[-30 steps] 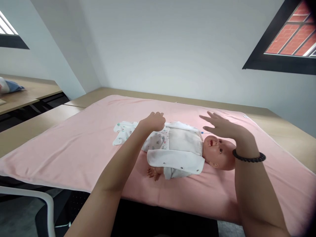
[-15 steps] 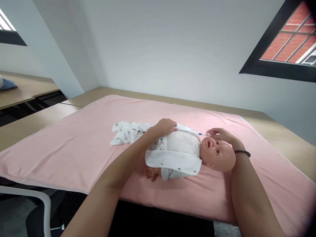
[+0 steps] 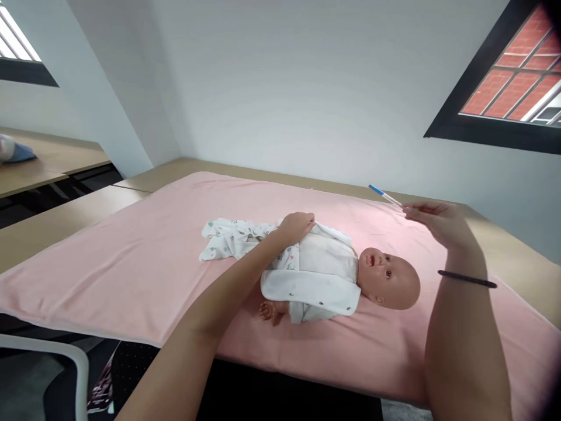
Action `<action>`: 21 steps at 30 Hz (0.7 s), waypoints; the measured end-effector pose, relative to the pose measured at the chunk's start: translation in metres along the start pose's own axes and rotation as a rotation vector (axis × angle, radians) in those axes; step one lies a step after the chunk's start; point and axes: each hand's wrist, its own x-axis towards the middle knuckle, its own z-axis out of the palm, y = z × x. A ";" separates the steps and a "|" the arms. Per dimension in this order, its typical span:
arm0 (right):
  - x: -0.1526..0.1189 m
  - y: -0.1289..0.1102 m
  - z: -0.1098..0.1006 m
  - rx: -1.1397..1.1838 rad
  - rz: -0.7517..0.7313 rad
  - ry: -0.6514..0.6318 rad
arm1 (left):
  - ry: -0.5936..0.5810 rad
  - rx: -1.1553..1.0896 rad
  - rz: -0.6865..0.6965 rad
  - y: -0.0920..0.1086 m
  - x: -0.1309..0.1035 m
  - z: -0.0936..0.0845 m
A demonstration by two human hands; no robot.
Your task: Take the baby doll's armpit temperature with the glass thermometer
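Note:
A baby doll [image 3: 326,257] lies on its back on a pink blanket, its head to the right. Its white jacket [image 3: 315,290] is spread apart at the front over a white undershirt, and patterned trousers cover the legs. My left hand [image 3: 297,227] rests across the doll's far side, fingers curled over the jacket's far edge; the doll's far arm is hidden. Raised above the blanket beyond the head, my right hand [image 3: 438,221] pinches a thin thermometer [image 3: 385,195] by its clear end. Its blue end points up and left, apart from the doll.
The pink blanket [image 3: 131,251] covers most of the wooden table [image 3: 495,222] and hangs over the near edge. A wall with a barred window stands behind. A white chair frame [image 3: 81,374] is at lower left. A blue and white object [image 3: 17,151] sits on another table.
My right hand has lifted the thermometer up and to the right, away from beside the doll's neck. The left hand stays on the doll, and the view has shifted slightly.

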 end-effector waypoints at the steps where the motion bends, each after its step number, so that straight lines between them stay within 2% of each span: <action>1: -0.002 -0.020 0.000 0.025 -0.019 0.024 | 0.008 -0.017 -0.005 0.000 0.000 0.001; 4: -0.007 -0.074 0.020 -0.052 -0.023 -0.147 | 0.016 -0.054 -0.005 -0.001 -0.001 0.002; 7: -0.005 -0.107 0.056 -0.384 0.011 -0.292 | 0.019 -0.077 0.007 -0.003 -0.001 0.003; 9: 0.000 -0.113 0.079 -0.549 0.002 -0.383 | 0.028 -0.099 0.010 -0.004 -0.001 0.003; 12: 0.006 -0.108 0.104 -0.643 0.014 -0.468 | 0.040 -0.127 0.017 -0.005 -0.003 0.002; 17: 0.010 -0.099 0.131 -0.771 0.009 -0.512 | 0.050 -0.134 0.030 -0.002 -0.006 0.001; 21: 0.002 -0.111 0.145 -0.795 -0.032 -0.595 | 0.061 -0.130 0.042 -0.002 -0.006 0.002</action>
